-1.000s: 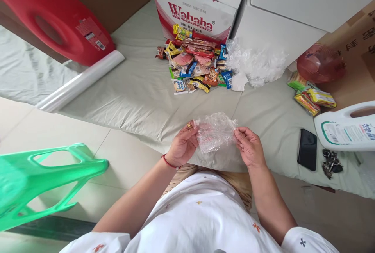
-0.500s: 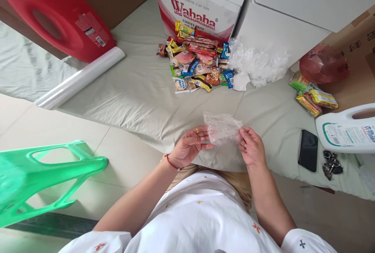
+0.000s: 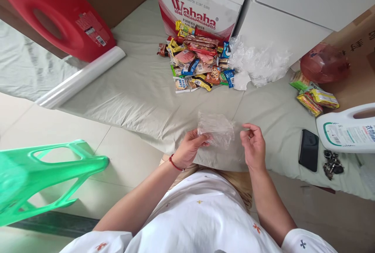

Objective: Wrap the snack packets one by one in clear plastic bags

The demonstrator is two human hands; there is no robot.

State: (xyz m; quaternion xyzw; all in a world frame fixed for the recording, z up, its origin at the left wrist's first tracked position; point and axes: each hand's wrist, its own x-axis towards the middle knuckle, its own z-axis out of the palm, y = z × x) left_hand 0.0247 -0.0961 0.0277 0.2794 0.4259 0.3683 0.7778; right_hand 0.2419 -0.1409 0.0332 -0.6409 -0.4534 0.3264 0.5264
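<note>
My left hand (image 3: 193, 143) pinches the lower left edge of a clear plastic bag (image 3: 218, 126), thumb on top. The bag is thin, creased and looks flat, held above the grey-green sheet. Just right of it, my right hand (image 3: 253, 145) is off the bag, its fingers loosely curled and apart with nothing seen in them. Beyond both hands lies a pile of wrapped snacks (image 3: 196, 63) in many colours. Against its right side rests a heap of crumpled clear plastic bags (image 3: 259, 63).
A white Wahaha carton (image 3: 199, 9) stands behind the snacks. To the left are a red jug (image 3: 67, 22), a plastic film roll (image 3: 82, 77) and a green stool (image 3: 49, 179). At right lie a black phone (image 3: 309, 150), keys (image 3: 332, 165) and a white detergent bottle (image 3: 348, 128).
My right hand has let go of the bag's right edge and moved slightly right. The bag has shifted a little left, and my left thumb has closed over it.
</note>
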